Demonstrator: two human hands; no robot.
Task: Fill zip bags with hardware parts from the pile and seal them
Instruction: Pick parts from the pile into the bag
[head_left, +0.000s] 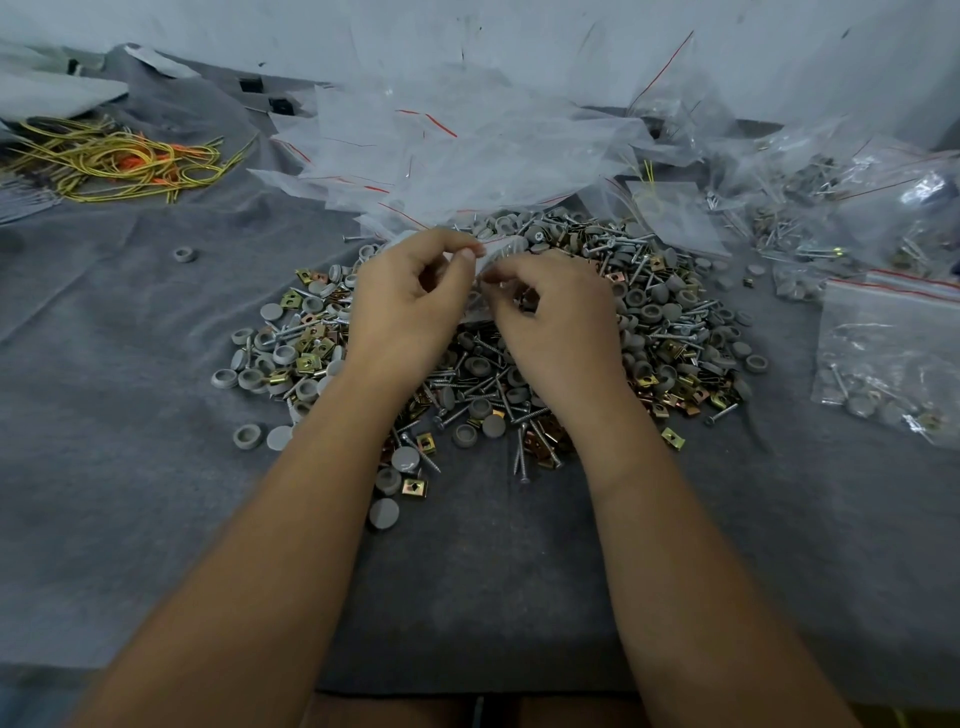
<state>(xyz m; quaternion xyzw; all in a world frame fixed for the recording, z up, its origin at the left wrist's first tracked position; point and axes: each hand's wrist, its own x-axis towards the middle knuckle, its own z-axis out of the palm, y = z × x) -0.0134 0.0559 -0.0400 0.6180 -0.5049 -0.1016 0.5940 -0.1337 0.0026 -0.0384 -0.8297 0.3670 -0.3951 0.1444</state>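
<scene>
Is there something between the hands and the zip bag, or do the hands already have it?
Nothing stands between them. The left hand and the right hand both pinch the small zip bag with their fingers, above the pile of hardware parts. What the bag holds cannot be told.

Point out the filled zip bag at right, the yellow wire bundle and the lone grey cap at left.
filled zip bag (891, 353): head view, clear front.
yellow wire bundle (117, 158): head view, tangled middle.
lone grey cap (184, 254): head view, rim.
</scene>
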